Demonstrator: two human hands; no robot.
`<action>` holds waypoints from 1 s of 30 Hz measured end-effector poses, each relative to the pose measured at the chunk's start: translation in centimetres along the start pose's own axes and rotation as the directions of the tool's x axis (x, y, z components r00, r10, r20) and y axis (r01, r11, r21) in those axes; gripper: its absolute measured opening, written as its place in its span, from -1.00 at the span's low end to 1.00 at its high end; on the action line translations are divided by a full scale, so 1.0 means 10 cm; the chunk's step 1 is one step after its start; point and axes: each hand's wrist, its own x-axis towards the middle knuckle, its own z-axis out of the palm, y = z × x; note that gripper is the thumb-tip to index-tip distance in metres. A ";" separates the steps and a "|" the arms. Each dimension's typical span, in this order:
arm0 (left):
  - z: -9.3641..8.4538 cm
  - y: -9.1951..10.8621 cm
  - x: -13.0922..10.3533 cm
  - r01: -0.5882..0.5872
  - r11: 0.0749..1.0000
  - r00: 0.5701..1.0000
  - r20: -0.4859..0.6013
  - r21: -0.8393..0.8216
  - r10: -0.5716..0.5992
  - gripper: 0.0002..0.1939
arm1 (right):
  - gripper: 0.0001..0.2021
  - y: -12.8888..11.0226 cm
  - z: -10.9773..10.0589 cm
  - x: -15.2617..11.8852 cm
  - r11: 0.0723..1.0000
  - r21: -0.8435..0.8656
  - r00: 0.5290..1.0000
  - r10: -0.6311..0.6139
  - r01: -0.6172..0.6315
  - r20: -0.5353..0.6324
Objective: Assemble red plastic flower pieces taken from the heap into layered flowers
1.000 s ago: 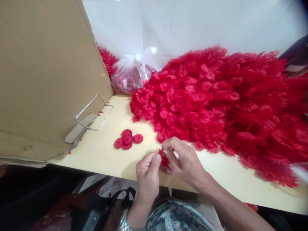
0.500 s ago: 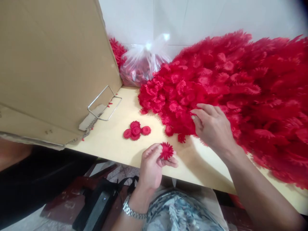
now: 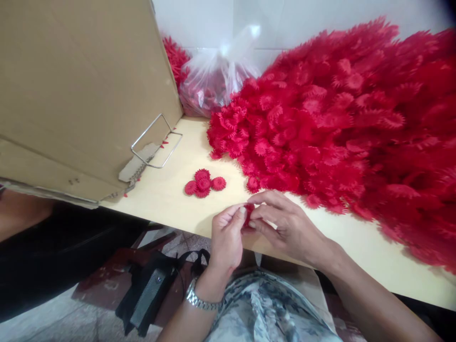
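Observation:
A red artificial flower [image 3: 248, 217] is held upright over the front edge of the table, partly covered by fingers. My left hand [image 3: 228, 235], with a metal watch on its wrist, is closed, pinching the flower between thumb and fingers. From the other side my right hand [image 3: 287, 223] meets it, its thumb and fingertips closed on the flower's right side. Whether a second flower piece sits between those fingertips I cannot tell. Beyond my hands lies a small cluster of red flower heads [image 3: 203, 183].
A large heap of loose red flowers [image 3: 320, 123] spreads over the right and back of the table [image 3: 167, 199]. A tied clear plastic bag [image 3: 213, 85] stands against the wall. At left are a cardboard box [image 3: 81, 90] and a bent wire frame [image 3: 156, 142]. Someone's dark-clothed leg [image 3: 64, 251] shows below.
My right hand has come from the edge of the heap down and left to the flower in my left hand. The flower has turned from facing me to edge-on.

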 end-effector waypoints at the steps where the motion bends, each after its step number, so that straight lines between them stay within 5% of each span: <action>1: -0.01 -0.01 0.00 -0.011 1.000 1.000 0.009 0.018 0.011 -0.83 | -0.89 0.00 0.02 0.00 0.999 0.031 1.000 0.018 -0.018 -0.006; 5: -0.04 0.00 -0.01 -0.041 0.999 0.999 0.027 0.032 0.040 -0.86 | -0.90 0.00 0.02 -0.01 0.980 0.154 0.992 0.121 -0.123 0.023; 10: -0.06 0.06 0.00 0.127 0.986 0.991 0.063 -0.108 -0.121 -0.83 | -0.91 0.00 0.00 -0.06 0.980 0.155 0.991 0.116 -0.124 0.062; 14: -0.07 0.07 0.01 0.091 0.987 0.996 0.025 -0.135 -0.089 -0.92 | -0.91 0.02 -0.01 -0.09 0.982 0.145 0.992 0.126 -0.122 -0.021; 19: -0.06 0.04 -0.03 0.057 0.998 0.998 0.028 -0.026 -0.056 -0.89 | -0.89 0.02 -0.01 -0.10 0.972 0.146 0.972 0.203 -0.185 -0.118; 24: -0.09 0.02 -0.05 0.004 0.991 0.999 0.039 0.131 -0.010 -0.71 | -0.92 -0.01 0.04 -0.07 0.979 0.157 0.978 0.154 -0.131 -0.140; 30: -0.13 -0.02 -0.05 -0.036 0.973 0.999 0.041 0.229 0.028 -0.56 | -0.92 -0.04 0.04 -0.01 0.969 0.202 0.990 0.136 -0.142 0.045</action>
